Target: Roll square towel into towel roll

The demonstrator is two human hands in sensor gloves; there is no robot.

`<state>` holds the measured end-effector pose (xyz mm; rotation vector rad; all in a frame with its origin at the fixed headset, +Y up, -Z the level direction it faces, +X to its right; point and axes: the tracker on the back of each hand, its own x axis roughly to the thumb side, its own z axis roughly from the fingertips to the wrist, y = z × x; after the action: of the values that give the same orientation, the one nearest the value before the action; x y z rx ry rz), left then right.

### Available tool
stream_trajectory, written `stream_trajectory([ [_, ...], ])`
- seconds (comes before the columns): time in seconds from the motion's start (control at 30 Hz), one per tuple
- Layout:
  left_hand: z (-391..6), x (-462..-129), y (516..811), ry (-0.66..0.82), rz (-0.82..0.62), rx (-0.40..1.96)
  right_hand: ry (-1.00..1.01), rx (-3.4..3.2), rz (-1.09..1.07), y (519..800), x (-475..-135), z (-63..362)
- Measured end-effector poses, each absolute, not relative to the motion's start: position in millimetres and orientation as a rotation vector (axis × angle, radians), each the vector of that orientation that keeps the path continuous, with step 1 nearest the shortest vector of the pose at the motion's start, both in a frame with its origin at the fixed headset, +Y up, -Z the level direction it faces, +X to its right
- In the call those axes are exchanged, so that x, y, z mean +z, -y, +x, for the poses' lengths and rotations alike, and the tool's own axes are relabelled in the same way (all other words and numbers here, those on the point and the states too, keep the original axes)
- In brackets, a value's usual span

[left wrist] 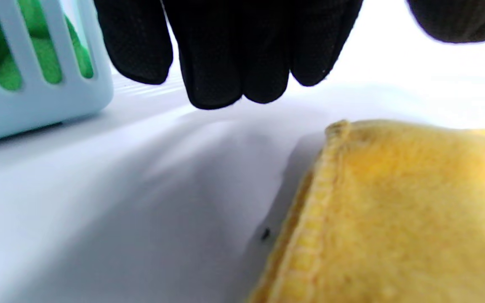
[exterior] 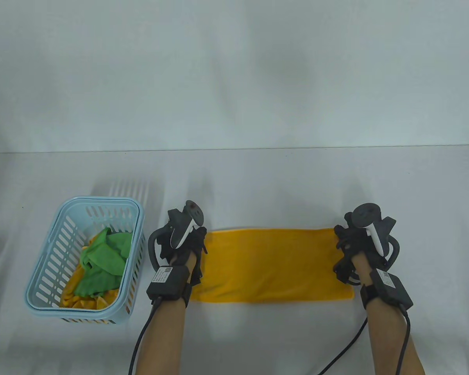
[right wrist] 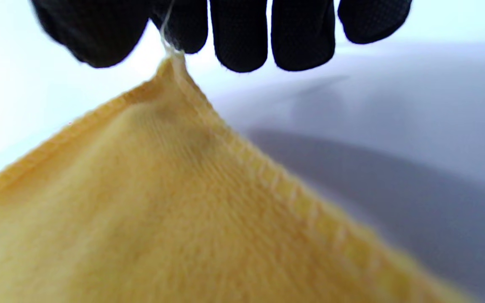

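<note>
Lying flat on the white table (exterior: 258, 175), the yellow towel (exterior: 269, 265) was folded into a long band whose long axis ran left to right, one short end at each hand. The left hand (exterior: 183, 242) hung at the left end, fingers (left wrist: 225, 63) straight, close together and above the table, just beyond the towel's hemmed corner and gripping nothing. The right hand (exterior: 355, 250) was at the right end; its fingers (right wrist: 242, 38) hung straight just past the far corner, and whether thumb and forefinger pinched that corner could not be told. Each hand was equally near its own end, so a roll would likely start from either one and travel along the band. One yellow towel was on the table; one blue basket (exterior: 43, 269) to the left held green and yellow cloths (exterior: 101, 261), too crumpled to count.
</note>
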<state>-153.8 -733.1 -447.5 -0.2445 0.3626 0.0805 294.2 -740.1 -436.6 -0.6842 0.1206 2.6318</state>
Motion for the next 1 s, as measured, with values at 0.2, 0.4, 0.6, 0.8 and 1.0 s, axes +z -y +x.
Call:
stream_trajectory([
  [0.2, -140.0, -433.9, 709.2, -0.271, -0.193, 0.102, -0.094, 2.672, -0.621, 715.6, -430.3, 286.8],
  [0.4, -136.7, -409.5, 680.1, -0.163, -0.121, 0.121, -0.031, 2.72, -0.445, 684.5, -420.6, 259.2],
  [0.6, -145.9, -374.6, 656.8, -0.078, -0.031, 0.112, 0.025, 2.794, -0.234, 659.8, -404.6, 218.9],
  [0.8, -162.8, -333.8, 641.4, -0.022, 0.028, 0.15, 0.007, 2.787, 0.013, 642.9, -380.0, 165.9],
  [1.0, -173.9, -306.7, 635.0, 0.017, 0.125, 0.194, -0.024, 2.757, 0.216, 639.3, -355.3, 115.2],
])
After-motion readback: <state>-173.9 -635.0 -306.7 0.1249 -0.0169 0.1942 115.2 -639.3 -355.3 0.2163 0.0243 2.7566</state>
